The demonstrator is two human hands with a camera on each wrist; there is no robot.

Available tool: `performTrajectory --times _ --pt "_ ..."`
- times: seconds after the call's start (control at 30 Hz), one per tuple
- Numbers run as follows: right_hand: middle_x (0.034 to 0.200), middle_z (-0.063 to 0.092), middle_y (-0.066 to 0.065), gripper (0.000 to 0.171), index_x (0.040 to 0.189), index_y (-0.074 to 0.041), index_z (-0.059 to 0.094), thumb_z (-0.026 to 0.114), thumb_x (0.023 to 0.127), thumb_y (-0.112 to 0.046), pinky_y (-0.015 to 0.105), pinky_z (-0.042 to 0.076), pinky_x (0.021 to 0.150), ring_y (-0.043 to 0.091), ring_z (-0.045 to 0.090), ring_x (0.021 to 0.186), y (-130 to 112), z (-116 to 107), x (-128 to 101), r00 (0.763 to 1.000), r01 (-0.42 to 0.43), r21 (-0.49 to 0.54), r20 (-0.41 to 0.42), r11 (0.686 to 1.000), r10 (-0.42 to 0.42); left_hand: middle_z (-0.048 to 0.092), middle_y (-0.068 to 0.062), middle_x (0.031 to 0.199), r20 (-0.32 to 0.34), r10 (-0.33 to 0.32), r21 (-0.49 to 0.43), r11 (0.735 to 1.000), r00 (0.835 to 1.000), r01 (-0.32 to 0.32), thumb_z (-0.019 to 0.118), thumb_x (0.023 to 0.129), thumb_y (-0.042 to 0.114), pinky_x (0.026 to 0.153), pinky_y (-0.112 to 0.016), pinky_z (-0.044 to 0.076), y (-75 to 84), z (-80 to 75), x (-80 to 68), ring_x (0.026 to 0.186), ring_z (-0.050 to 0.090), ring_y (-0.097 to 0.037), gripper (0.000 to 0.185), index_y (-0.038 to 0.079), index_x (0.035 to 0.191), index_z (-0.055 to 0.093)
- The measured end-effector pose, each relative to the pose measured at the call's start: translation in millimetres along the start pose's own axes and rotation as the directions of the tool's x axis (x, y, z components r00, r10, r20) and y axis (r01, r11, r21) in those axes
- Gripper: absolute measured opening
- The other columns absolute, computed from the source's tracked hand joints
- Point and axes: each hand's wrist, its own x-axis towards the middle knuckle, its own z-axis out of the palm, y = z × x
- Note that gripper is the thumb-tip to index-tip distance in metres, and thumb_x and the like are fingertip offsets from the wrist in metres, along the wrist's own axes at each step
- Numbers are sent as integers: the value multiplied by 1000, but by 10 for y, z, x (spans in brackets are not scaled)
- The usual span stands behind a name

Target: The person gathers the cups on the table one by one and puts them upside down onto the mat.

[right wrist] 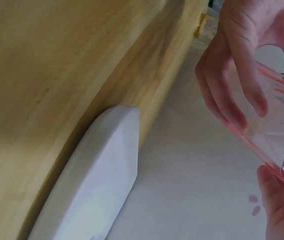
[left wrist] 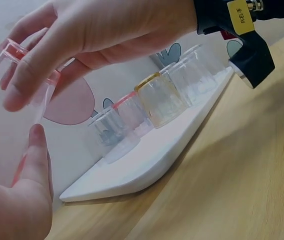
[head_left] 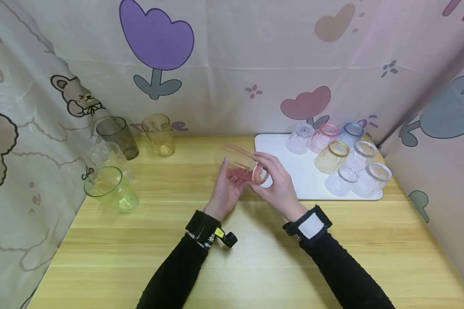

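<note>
Both hands, left hand (head_left: 226, 191) and right hand (head_left: 278, 182), grip one pink cup (head_left: 247, 168) lying sideways. Only the head view shows the four cups (head_left: 117, 137) at left.

black sleeves (head_left: 178, 274), black wrist straps (head_left: 203, 225), one yellow tag (head_left: 218, 232).

The yellow tag (left wrist: 239, 17) on the left wrist strap carries dark characters reading approximately "R6" followed by a further sign that is not legible. The backdrop cloth (head_left: 255, 64) behind the far edge of the table (head_left: 255, 257) bears purple lettering (head_left: 175, 125), partly hidden by the yellow cup (head_left: 159, 134); only "…e" is readable.
</note>
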Motion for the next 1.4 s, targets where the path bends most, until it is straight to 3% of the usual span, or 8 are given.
performTrajectory --times 0.43,0.57,0.67,0.77,1.0,1.13,1.23,1.4 --pt "140 61 15 75 140 0 58 94 74 -2 37 57 96 27 62 120 -23 -255 112 990 -84 -39 -118 996 79 64 -11 118 183 30 183 981 983 -64 47 108 35 99 -35 57 -92 97 -31 101 68 -19 33 5 119 56" --pt "136 64 14 76 140 -2 59 94 73 -3 28 56 97 27 65 113 -2 -368 153 979 -127 -41 -164 991 118 58 -30 131 218 37 348 931 975 -113 51 107 25 101 -40 57 -147 140 -43 107 68 -24 41 -5 134 50" --pt "130 66 14 76 141 -4 60 95 73 -6 21 54 94 30 66 108 14 -469 184 971 -162 -63 -189 985 147 55 -37 135 240 61 502 847 969 -178 54 106 18 99 -43 58 -192 181 -37 107 69 -28 44 -9 140 47" --pt "127 68 15 78 142 -5 60 95 72 -7 15 51 91 30 66 108 47 -577 217 964 -188 -96 -209 977 165 63 -28 128 293 99 687 670 951 -282 59 104 13 94 -40 60 -233 217 -19 104 69 -25 38 -4 137 55" --pt "124 69 18 77 143 -6 61 94 74 -10 9 45 89 29 65 111 132 -847 330 950 -269 -175 -211 947 231 65 -9 114 540 77 838 45 838 -544 66 97 9 83 -22 56 -256 273 32 98 66 -18 31 3 128 66" --pt "135 66 17 74 145 -10 60 92 78 -15 24 53 95 30 63 120 181 -1001 400 929 -366 -215 -151 906 339 64 -3 114 568 -29 793 -249 823 -556 70 98 14 85 -22 54 -239 323 40 101 64 -15 28 10 126 70" --pt "140 62 17 72 147 -11 59 89 82 -20 43 56 94 32 61 122 222 -1107 459 899 -437 -236 -76 868 432 65 0 114 559 -115 730 -401 821 -553 72 97 19 84 -23 54 -246 352 65 99 63 -13 26 15 123 72" --pt "139 58 23 71 147 -7 57 87 84 -26 53 49 92 39 58 122 288 -1238 546 852 -493 -285 36 822 523 67 2 109 541 -237 642 -502 807 -579 72 97 19 81 -25 55 -279 371 93 97 65 -14 20 17 116 77"
